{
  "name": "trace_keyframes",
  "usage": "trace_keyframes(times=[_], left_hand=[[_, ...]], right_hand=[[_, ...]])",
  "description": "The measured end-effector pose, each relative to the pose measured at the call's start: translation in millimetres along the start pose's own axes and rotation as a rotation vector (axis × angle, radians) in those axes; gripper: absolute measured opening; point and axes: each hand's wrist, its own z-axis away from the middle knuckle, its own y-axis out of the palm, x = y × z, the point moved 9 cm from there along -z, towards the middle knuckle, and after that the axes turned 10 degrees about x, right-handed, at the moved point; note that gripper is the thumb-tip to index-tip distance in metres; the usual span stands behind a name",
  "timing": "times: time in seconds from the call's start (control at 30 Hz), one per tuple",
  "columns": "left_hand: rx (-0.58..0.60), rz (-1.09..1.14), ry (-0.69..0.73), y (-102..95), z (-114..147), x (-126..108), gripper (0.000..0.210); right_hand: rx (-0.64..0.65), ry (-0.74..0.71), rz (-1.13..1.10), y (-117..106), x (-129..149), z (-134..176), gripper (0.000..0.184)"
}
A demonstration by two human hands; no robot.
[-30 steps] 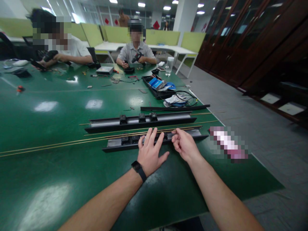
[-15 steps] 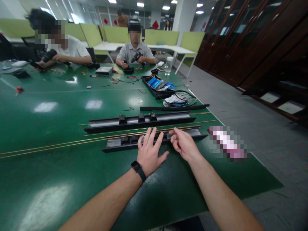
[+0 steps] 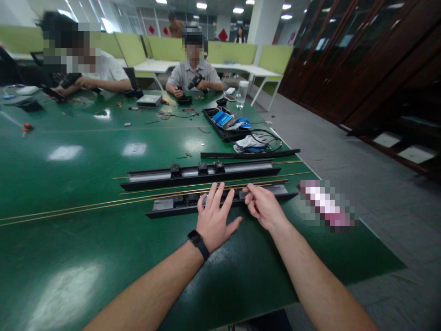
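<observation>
My left hand (image 3: 214, 220) is positioned with fingers spread apart over the thin brass rods (image 3: 161, 196) and the nearer black channel (image 3: 165, 213). My right hand (image 3: 263, 208) is curled to its right; I cannot tell whether the fingers clamp a rod. The rods extend leftward past the channel's end.

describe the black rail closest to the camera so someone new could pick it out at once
On the glossy green table, find the bare left hand and bare right hand. They reach over a long, black, straight-sided channel rail with a silvery-grey inside. Unlike the similar rail behind it, this one is partly hidden by the hands.
</observation>
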Motion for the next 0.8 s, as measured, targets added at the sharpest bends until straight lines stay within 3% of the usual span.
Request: trace_keyframes(times=[0.8], left_hand=[[0.014, -0.004, 0.004, 3.1, 0.0, 0.8, 0.074]], right_hand=[[-0.080, -0.010, -0.048, -5.7, 7.6, 4.0, 0.021]])
